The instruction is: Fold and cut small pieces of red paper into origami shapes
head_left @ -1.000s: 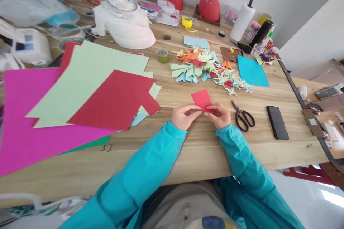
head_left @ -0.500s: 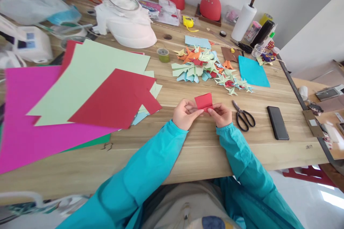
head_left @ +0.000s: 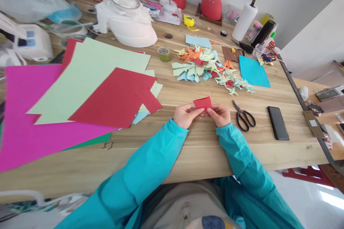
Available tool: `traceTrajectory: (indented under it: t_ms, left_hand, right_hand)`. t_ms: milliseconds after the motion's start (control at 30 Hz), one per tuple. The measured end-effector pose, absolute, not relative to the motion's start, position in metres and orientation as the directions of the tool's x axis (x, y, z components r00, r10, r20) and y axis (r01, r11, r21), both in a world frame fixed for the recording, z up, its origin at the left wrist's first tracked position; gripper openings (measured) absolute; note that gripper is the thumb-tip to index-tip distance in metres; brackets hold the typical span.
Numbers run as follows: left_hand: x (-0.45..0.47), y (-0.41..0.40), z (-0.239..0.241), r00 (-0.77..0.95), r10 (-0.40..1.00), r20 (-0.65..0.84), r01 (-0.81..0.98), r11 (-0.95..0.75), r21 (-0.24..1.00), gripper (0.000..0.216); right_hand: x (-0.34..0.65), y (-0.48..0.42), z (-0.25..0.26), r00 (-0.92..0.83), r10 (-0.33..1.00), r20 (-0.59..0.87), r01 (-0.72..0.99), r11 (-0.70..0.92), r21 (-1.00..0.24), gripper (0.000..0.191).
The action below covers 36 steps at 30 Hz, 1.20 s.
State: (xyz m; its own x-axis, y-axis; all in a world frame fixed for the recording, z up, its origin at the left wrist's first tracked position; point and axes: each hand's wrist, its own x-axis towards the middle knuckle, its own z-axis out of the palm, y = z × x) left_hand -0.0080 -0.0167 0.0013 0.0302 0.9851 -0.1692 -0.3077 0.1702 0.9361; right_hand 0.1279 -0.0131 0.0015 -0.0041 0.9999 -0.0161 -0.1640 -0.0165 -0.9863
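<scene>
A small red paper piece (head_left: 202,102) stands folded over just above the wooden table (head_left: 204,150). My left hand (head_left: 185,115) pinches its near left edge, fingers closed on it. My right hand (head_left: 220,114) pinches the near right edge the same way. Both wrists rest close together near the table's front middle, in teal sleeves. Black scissors (head_left: 244,117) lie just right of my right hand.
A black phone (head_left: 278,122) lies right of the scissors. A heap of folded paper shapes (head_left: 206,68) and a teal sheet (head_left: 253,72) sit beyond. Large red, green and pink sheets (head_left: 88,89) cover the left. A white object (head_left: 129,25) and paper towel roll (head_left: 244,22) stand at the back.
The red paper has been folded over toward me: a flat sheet a second ago, now a shorter doubled piece. Both hands kept their pinch and shifted slightly.
</scene>
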Motion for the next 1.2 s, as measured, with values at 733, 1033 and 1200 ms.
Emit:
traceTrajectory:
  t_ms: [733,1033,1200]
  left_hand:
    - [-0.0074,-0.0223,0.0011,0.0,0.928,0.374,0.11,-0.371,0.922,0.011]
    - [-0.0074,-0.0209,0.0019,-0.052,0.987,0.152,-0.056,-0.155,0.986,0.015]
    - [-0.0075,-0.0209,0.0027,-0.05,0.986,0.162,-0.037,-0.164,0.986,0.013]
  right_hand:
    - [0.1312,-0.0128,0.0032,0.028,0.997,-0.07,-0.119,-0.066,-0.991,0.03]
    - [0.1289,-0.0133,0.0031,0.02,0.997,-0.076,-0.131,-0.073,-0.989,0.033]
    - [0.1291,-0.0135,0.0035,0.04,0.997,-0.072,-0.152,-0.065,-0.986,0.032]
